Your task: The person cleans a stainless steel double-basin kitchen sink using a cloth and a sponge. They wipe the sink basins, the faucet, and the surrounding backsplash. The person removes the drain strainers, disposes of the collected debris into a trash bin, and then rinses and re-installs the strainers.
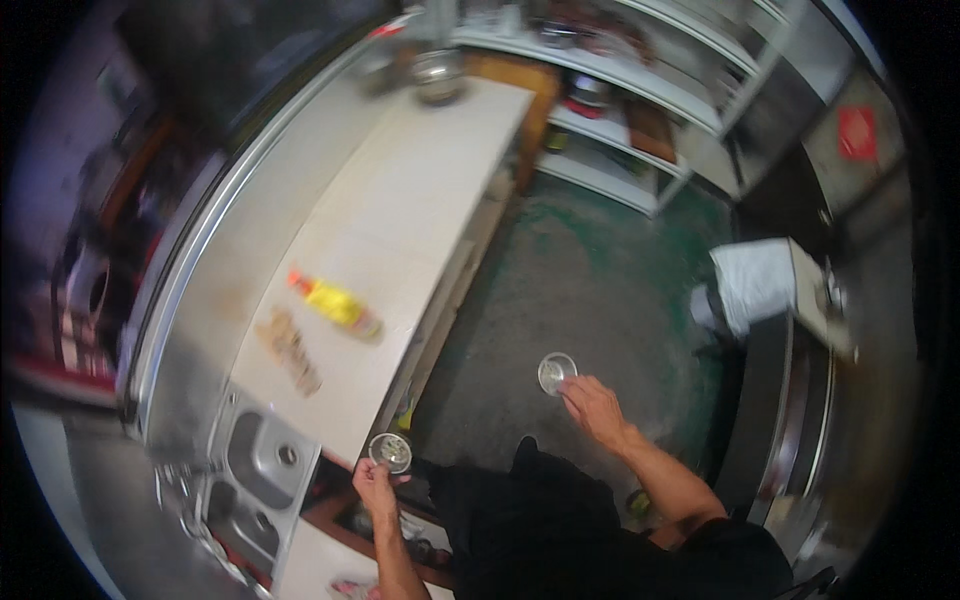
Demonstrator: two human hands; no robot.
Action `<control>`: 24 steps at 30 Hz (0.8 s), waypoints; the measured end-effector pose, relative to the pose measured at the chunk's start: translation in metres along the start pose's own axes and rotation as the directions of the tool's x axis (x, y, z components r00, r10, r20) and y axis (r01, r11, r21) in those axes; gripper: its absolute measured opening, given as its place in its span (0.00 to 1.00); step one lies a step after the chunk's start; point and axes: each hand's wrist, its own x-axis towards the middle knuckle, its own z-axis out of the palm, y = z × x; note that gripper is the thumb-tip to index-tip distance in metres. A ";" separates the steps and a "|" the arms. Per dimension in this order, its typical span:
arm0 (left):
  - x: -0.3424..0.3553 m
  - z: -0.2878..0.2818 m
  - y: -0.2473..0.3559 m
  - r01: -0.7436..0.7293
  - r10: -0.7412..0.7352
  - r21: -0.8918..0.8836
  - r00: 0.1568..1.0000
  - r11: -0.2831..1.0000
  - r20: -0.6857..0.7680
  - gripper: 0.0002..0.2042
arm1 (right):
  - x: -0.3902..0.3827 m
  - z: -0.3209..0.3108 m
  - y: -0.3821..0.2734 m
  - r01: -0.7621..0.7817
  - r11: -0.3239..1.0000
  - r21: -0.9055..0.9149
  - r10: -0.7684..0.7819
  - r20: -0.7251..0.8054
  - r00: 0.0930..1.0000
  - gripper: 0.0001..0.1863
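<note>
My left hand (375,487) grips a small round bowl (390,453) with a pale rim beside the counter's near corner. Some light bits seem to lie inside it, too blurred to name. Out to the right, over the dark floor, my right hand (594,408) has its fingers closed on the rim of a second small round bowl (557,373), which looks see-through. The two bowls are well apart. On the counter (400,190) a yellow bottle (338,305) with an orange-red top lies on its side, and next to it is a blurred brownish, lumpy thing (290,350).
A steel double sink (270,455) is set in at the left, with a tap beside it. A metal bowl (438,75) stands at the counter's far end. White shelves (600,185) rise at the back. At the right is a white cloth (755,285) near a dark cabinet.
</note>
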 end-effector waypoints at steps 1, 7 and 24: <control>0.000 0.043 0.000 0.014 -0.014 -0.010 0.999 1.000 0.029 0.03 | -0.003 -0.021 0.022 -0.018 1.000 -0.013 0.017 -0.067 0.998 0.13; -0.001 0.290 0.018 0.075 -0.125 0.145 0.921 0.986 0.370 0.04 | -0.019 -0.124 0.149 -0.107 0.989 -0.105 0.061 -0.365 0.929 0.13; 0.060 0.858 -0.066 0.030 -0.257 0.302 0.614 0.953 0.747 0.06 | 0.056 -0.301 0.469 -0.526 0.836 -0.160 0.378 -0.527 0.761 0.13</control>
